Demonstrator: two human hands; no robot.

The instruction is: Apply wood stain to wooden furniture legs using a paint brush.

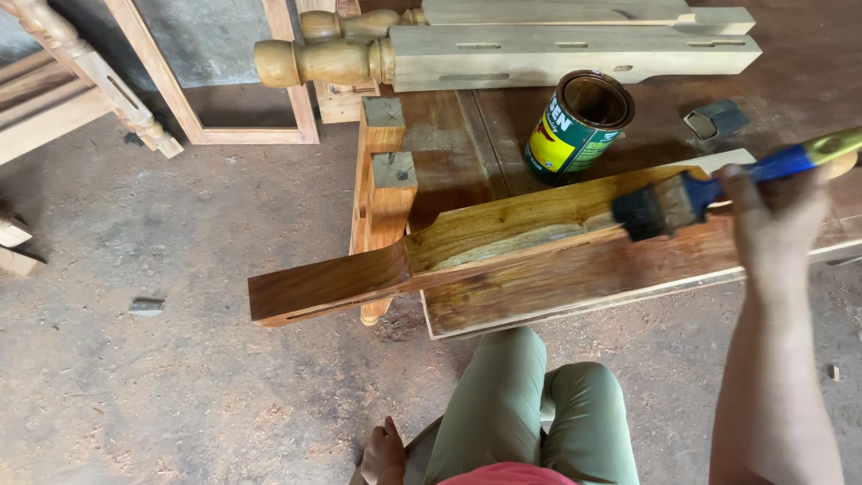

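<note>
Brush [682, 199] with a blue and yellow handle lies nearly level, long axis running left to right with a slight rise toward the right; its dark bristles point left and press on the glossy top of a carved wooden leg [503, 251]. Right hand [772, 216] is closed around the handle. The leg stretches from lower left to upper right across a workbench [449, 171], its narrow end jutting out over the dusty floor [162, 377]. An open can [579, 126] stands just behind the leg. Two pale turned legs [503, 49] lie farther back. Left hand [384, 454] rests by the person's knee; its grip cannot be told
</note>
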